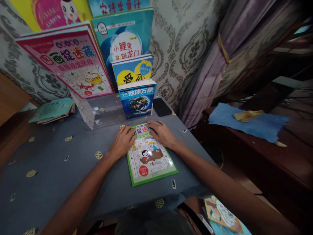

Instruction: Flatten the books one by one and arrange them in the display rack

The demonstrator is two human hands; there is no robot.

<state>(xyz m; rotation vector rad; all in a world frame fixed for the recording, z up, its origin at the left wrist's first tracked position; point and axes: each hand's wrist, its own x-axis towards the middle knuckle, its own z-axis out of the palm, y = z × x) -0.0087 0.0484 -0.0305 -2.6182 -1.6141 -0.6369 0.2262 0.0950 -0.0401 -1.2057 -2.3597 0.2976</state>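
Note:
A green-bordered picture book (pixel 151 156) with cartoon figures on its cover lies flat on the cloth-covered table. My left hand (pixel 123 141) rests across its upper left edge, fingers stretched toward the title and thumb apart. On the upper right edge lies my right hand (pixel 161 133), palm down with the fingers spread. Between them the hands cover parts of the title. Just beyond them a blue book with an Earth on its cover (pixel 138 102) stands upright in front of a yellow-and-blue book (pixel 133 70).
A clear acrylic rack (pixel 90 114) holds a pink-bordered book (pixel 70 65) and a teal book (pixel 124 36). Thin booklets (pixel 52 109) lie at left, a black phone (pixel 161 107) behind my right hand. A blue cloth (pixel 222 117) covers part of the dark furniture at right.

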